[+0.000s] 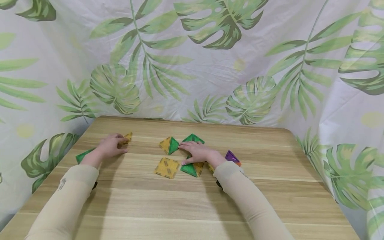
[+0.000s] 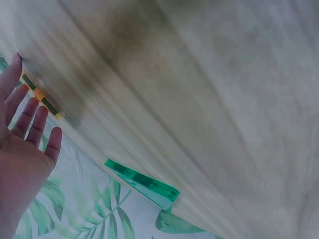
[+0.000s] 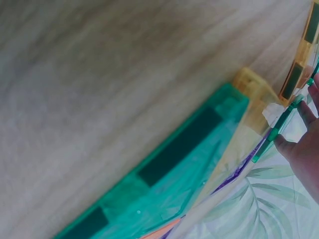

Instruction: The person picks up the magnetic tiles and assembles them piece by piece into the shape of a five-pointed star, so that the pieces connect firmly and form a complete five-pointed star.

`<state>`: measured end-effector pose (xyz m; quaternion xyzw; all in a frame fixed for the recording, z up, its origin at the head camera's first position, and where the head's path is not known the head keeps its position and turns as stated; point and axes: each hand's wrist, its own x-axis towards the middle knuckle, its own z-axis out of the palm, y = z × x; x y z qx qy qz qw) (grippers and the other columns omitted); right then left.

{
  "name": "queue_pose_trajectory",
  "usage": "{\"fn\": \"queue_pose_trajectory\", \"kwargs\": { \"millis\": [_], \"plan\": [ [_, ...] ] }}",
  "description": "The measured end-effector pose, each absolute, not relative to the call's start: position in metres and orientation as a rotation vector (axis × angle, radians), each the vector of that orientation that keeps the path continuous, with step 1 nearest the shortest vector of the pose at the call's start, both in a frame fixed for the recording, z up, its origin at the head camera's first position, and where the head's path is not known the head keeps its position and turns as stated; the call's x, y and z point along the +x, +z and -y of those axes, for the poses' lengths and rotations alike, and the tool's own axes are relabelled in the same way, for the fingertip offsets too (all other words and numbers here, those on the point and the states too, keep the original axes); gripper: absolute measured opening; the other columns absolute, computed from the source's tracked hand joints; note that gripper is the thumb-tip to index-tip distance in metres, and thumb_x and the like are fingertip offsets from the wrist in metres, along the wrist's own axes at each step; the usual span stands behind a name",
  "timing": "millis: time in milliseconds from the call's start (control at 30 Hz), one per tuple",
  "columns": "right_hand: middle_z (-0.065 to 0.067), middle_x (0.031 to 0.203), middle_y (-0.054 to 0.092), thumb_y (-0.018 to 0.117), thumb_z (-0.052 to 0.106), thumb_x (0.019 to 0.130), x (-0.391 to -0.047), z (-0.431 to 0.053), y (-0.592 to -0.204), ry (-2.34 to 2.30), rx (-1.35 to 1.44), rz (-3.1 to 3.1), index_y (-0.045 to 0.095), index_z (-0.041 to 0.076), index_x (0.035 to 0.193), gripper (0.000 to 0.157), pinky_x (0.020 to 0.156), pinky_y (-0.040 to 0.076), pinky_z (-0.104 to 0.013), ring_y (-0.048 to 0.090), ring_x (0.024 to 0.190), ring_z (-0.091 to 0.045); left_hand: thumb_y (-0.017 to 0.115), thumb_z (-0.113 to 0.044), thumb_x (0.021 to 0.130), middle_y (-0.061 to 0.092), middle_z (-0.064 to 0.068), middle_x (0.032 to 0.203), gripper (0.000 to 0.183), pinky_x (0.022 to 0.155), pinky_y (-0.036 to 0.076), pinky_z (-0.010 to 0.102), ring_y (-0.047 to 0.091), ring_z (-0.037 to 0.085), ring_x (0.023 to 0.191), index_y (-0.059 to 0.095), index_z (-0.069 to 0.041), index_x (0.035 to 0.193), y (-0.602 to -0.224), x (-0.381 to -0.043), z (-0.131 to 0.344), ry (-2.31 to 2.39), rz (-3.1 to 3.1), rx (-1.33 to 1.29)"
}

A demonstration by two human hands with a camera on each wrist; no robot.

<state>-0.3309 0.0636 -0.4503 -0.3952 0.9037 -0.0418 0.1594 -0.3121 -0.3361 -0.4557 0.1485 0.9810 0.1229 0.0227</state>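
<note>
A left hand point(image 1: 111, 146) and a right hand point(image 1: 196, 152) are reaching across a pale wood-grain table point(image 1: 150, 206).
Released, fingers relaxed, the left is lying by a translucent yellow plastic triangle point(image 1: 129, 137), contact unclear; the right, likewise released, is sitting just beside a translucent green plastic triangle point(image 1: 173, 146).

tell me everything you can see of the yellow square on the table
The yellow square looks like translucent plastic, with dark strips along its edges and others slanting across its middle, perhaps where two triangles meet. It lies flat on the wooden table, just left of a green triangle. The right hand is close to its far right corner but does not grip it.
</note>
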Motion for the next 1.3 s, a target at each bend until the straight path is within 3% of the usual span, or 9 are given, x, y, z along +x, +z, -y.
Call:
{"fn": "queue_pose_trajectory", "kwargs": {
  "millis": [300, 567, 767, 1300],
  "plan": [
    [0.002, 0.158, 0.017, 0.051, 0.064, 0.085, -0.332, -0.064, -0.452, -0.11, -1.122, -2.59, 0.022, 0.023, 0.151, 0.084, 0.114, 0.015, -0.054, 0.013, 0.145, -0.022, 0.069, -0.032, 0.086, 0.044, 0.026, 0.137, 0.052, 0.091, 0.027, 0.069, 0.036, 0.049, 0.122, 0.057, -0.003, 0.128, -0.453, -0.309, 0.321, 0.415, -3.001, 0.486],
    [0.002, 0.158, 0.016, 0.052, 0.062, 0.086, -0.33, -0.064, -0.451, -0.126, -1.129, -2.587, 0.022, 0.021, 0.151, 0.083, 0.114, 0.014, -0.055, 0.013, 0.145, -0.022, 0.069, -0.029, 0.086, 0.052, 0.023, 0.131, 0.042, 0.088, 0.029, 0.065, 0.041, 0.047, 0.118, 0.064, -0.007, 0.121, -0.447, -0.304, 0.306, 0.437, -2.99, 0.531],
    [0.001, 0.158, 0.016, 0.052, 0.061, 0.086, -0.331, -0.064, -0.452, -0.13, -1.144, -2.586, 0.021, 0.019, 0.152, 0.084, 0.113, 0.015, -0.056, 0.013, 0.145, -0.023, 0.071, -0.019, 0.084, 0.055, 0.024, 0.125, 0.036, 0.087, 0.031, 0.069, 0.045, 0.048, 0.116, 0.067, -0.007, 0.117, -0.449, -0.298, 0.295, 0.458, -3.005, 0.644],
    [0.001, 0.159, 0.012, 0.051, 0.065, 0.085, -0.33, -0.064, -0.452, -0.118, -1.101, -2.598, 0.018, 0.018, 0.152, 0.088, 0.114, 0.014, -0.055, 0.013, 0.145, -0.026, 0.073, -0.002, 0.079, 0.059, 0.021, 0.113, 0.031, 0.083, 0.049, 0.052, 0.057, 0.039, 0.1, 0.07, -0.005, 0.11, -0.454, -0.285, 0.275, 0.595, -2.999, 0.758]
  ]
}}
